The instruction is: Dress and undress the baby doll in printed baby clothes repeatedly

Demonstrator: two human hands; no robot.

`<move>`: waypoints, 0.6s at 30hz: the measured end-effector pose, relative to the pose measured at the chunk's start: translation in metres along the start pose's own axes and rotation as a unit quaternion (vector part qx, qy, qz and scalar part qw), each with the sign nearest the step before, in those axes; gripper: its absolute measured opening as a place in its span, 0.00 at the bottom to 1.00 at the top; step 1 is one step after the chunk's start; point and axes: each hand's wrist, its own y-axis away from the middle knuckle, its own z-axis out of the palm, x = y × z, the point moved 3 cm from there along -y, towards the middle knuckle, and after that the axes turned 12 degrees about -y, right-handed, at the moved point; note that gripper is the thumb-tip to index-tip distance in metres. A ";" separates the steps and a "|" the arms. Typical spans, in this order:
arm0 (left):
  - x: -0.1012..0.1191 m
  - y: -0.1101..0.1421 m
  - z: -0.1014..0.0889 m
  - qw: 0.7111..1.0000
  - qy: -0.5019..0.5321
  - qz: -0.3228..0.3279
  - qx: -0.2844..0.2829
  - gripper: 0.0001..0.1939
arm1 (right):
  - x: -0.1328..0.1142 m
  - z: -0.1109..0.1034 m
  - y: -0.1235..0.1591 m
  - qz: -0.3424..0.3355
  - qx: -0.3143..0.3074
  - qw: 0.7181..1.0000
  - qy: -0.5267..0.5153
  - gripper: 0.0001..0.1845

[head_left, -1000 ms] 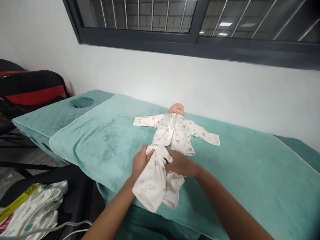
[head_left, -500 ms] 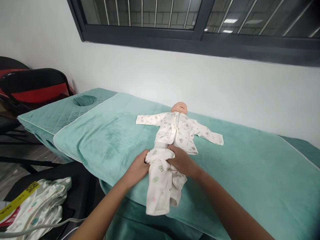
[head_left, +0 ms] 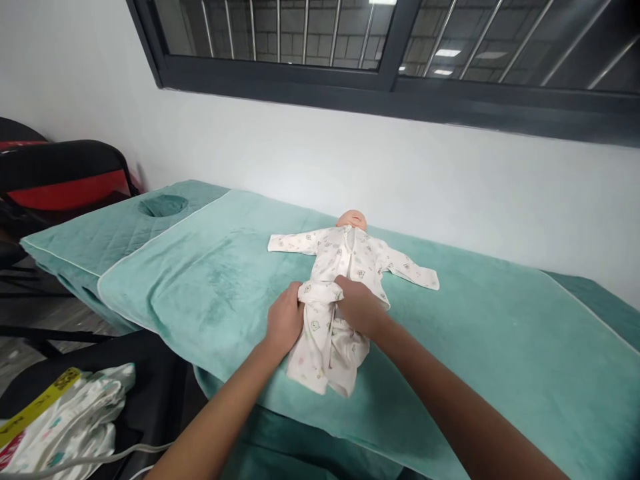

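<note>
A baby doll (head_left: 352, 219) lies on its back on the green bed cover, head toward the wall. It wears a white printed jacket (head_left: 333, 255) with both sleeves spread out sideways. White printed baby pants (head_left: 315, 350) cover its lower body, their waistband up against the jacket's hem. My left hand (head_left: 285, 320) is closed on the left edge of the waistband. On the other side my right hand (head_left: 361, 307) grips the waistband, fingertips hidden in the cloth. The doll's legs are hidden inside the pants.
The green-covered bed (head_left: 475, 353) runs along a white wall below a barred window (head_left: 280, 40). At its left end is a face hole (head_left: 163, 205). A black chair (head_left: 150, 373) at lower left holds folded printed cloth (head_left: 90, 417) and a cable (head_left: 120, 455).
Both hands have drawn the pants' waistband up toward the jacket, covering the strip of doll that showed between them. The pant legs have moved up from the bed's front edge.
</note>
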 end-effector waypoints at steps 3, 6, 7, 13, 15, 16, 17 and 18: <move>-0.001 -0.004 -0.002 0.993 0.109 -0.003 -0.050 0.08 | -0.006 -0.002 -0.002 0.009 0.036 0.994 0.106 0.12; 0.001 -0.015 -0.003 0.966 0.248 -0.023 -0.076 0.06 | -0.002 0.002 -0.003 0.036 0.028 0.994 0.095 0.08; 0.003 -0.019 -0.003 0.957 0.277 -0.034 -0.077 0.06 | 0.001 0.003 -0.004 0.049 0.031 0.997 0.059 0.06; 0.014 -0.028 0.000 0.939 0.330 -0.090 -0.038 0.08 | 0.012 0.003 0.001 0.079 0.060 0.991 -0.091 0.08; 0.013 -0.030 -0.004 0.932 0.351 -0.095 -0.009 0.13 | 0.012 -0.005 0.009 0.060 0.050 0.987 -0.142 0.07; 0.011 -0.032 -0.007 0.928 0.359 -0.096 0.014 0.15 | 0.012 -0.010 0.013 0.047 0.037 0.983 -0.176 0.09; 0.010 -0.034 -0.011 0.927 0.360 -0.095 0.037 0.17 | 0.013 -0.015 0.018 0.037 0.027 0.977 -0.208 0.11; 0.010 -0.038 -0.014 0.930 0.351 -0.089 0.055 0.17 | 0.016 -0.021 0.021 0.033 0.029 0.972 -0.231 0.13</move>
